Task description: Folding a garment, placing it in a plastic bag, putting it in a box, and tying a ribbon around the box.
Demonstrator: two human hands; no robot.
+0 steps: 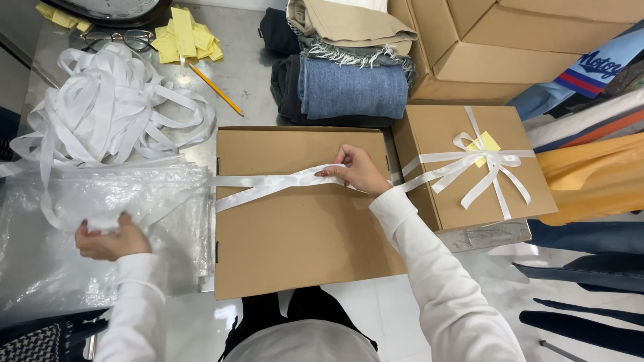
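Left hand: the left hand [111,241] sits at about 8 o'clock, closed around a bunched length of white ribbon [268,184], over clear plastic bags [100,201].
Right hand: the right hand [359,171] is at centre, fingers curled, pressing and pinching the ribbon against the lid of the plain cardboard box [302,228].
Ribbon axis: it runs flat from 9 to 3 o'clock across the box's far third, taut between the hands; its slack end is nearer the left hand.
Box edges: the near edge overhangs the tabletop [248,80] toward the person; the left edge borders the bags; the right edge touches a tied gift box [436,134].
Room: bare lid lies at 6 o'clock of the right hand; little room at 3 o'clock.
Further out: a loose ribbon heap [114,100] at 10 o'clock, a pencil [215,87] and yellow notes [184,37] at 11, folded jeans [352,87] at 12, larger cartons [503,47] at 1 o'clock.
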